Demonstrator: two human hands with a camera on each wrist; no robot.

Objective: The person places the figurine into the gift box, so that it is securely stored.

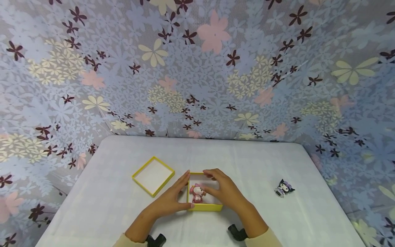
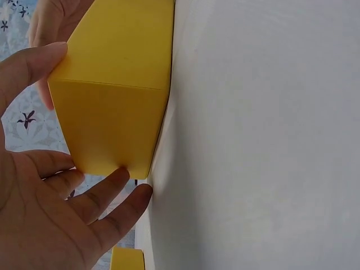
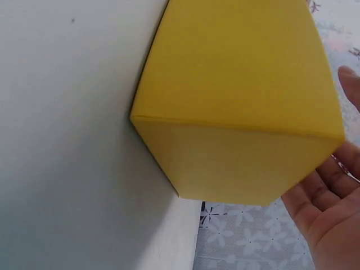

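Note:
A square yellow box (image 1: 205, 207) with a white inside stands at the front middle of the table. A pink cartoon figurine (image 1: 197, 197) with a white face lies in its left part. My left hand (image 1: 169, 200) holds the box's left side, thumb at the near corner and fingertips toward the far one; the left wrist view shows these fingertips against the yellow wall. Over the right part of the box arches my right hand (image 1: 228, 190), its thumb beside the figurine and its fingers at the far rim, set well apart from the thumb.
A shallow yellow-edged lid (image 1: 154, 175), white inside, lies turned at an angle to the left. At the right of the white-covered table (image 1: 247, 154) lies a black, white and purple figurine (image 1: 284, 188). Flower-patterned fabric (image 1: 197, 85) rises behind and at both sides.

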